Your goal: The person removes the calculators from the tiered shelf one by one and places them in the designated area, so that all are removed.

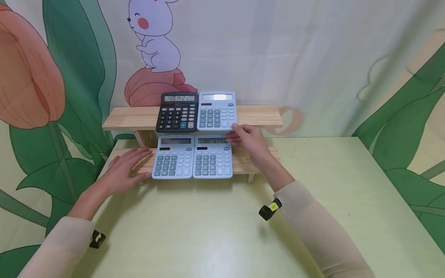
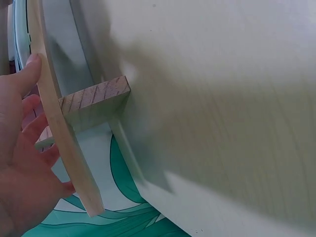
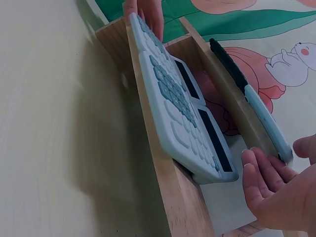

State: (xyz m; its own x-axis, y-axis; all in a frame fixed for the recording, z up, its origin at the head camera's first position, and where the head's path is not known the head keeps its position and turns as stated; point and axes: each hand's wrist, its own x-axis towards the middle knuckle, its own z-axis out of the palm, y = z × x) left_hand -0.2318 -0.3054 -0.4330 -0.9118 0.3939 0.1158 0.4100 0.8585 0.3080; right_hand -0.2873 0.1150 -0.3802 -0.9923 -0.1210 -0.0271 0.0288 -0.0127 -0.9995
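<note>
On a two-tier wooden rack, a black calculator and a light blue calculator lean side by side on the upper shelf. A lower-left light blue calculator and a lower-right one sit on the lower shelf. My left hand is spread over the lower shelf's left end, its thumb at the lower-left calculator's bottom corner. In the left wrist view its fingers reach past the shelf edge. My right hand touches the upper light blue calculator's lower right corner, with thumb and fingers apart in the right wrist view.
The upper shelf extends beyond the calculators on both sides. Its rack stands toward the back of a pale table. Behind hangs a curtain printed with a rabbit, tulips and leaves. Both sleeves carry small black wrist devices.
</note>
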